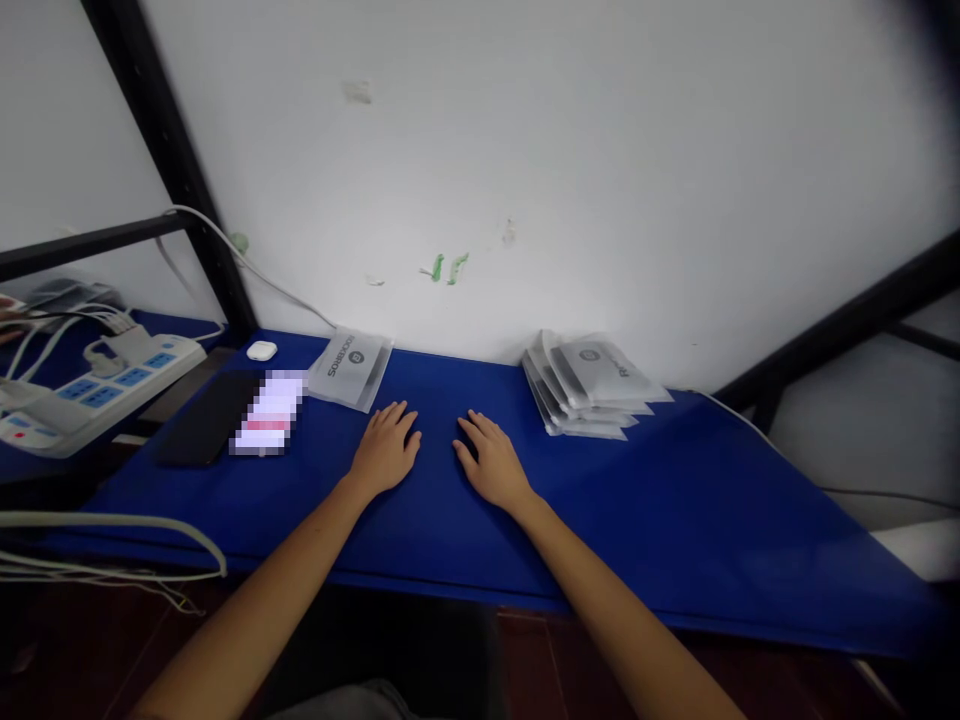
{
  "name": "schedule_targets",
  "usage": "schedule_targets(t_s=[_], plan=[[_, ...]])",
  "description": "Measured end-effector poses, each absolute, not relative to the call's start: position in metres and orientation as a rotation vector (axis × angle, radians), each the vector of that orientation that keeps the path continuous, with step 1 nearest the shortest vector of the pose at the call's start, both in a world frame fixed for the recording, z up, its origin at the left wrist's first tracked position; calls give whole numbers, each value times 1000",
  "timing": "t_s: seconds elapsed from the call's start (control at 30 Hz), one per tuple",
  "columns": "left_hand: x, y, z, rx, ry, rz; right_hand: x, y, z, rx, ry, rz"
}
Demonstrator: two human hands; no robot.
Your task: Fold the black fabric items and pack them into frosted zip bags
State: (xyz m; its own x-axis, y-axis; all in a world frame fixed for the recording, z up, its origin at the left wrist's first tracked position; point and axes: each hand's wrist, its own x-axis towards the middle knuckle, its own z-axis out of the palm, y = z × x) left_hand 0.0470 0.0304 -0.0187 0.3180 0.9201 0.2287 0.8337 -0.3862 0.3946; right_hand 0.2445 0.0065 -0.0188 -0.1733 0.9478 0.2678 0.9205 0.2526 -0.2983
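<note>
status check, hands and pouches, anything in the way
Left hand and right hand palms down on blue table, holding nothing. Single pouch beyond left hand, pouch stack beyond right. Lit, pixelated screen left of single pouch, seemingly not in the way.

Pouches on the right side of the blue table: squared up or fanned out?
Fanned out: the pouches overlap unevenly, with several left edges and lower corners showing separately beneath the top one.

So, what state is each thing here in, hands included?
Left hand: open, palm down on the table, holding nothing
Right hand: same
Single printed bag: lying flat
Bag stack: piled, edges uneven
Pixelated screen: lit, contents unreadable
Black flat object: lying flat, unlit
White case: seemingly shut
Power strip: partly plugged
</note>
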Motion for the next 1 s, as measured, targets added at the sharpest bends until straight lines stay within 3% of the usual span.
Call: schedule_targets(t_s=[0.23,0.43,1.0], plan=[[40,36,-8,2296,1722,825,244,5,-19,-1674,-2135,73],[31,42,3,2207,2111,545,245,5,-21,-1663,-2124,64],[37,50,24,2207,2145,331,245,6,-20,-1670,-2146,46]])
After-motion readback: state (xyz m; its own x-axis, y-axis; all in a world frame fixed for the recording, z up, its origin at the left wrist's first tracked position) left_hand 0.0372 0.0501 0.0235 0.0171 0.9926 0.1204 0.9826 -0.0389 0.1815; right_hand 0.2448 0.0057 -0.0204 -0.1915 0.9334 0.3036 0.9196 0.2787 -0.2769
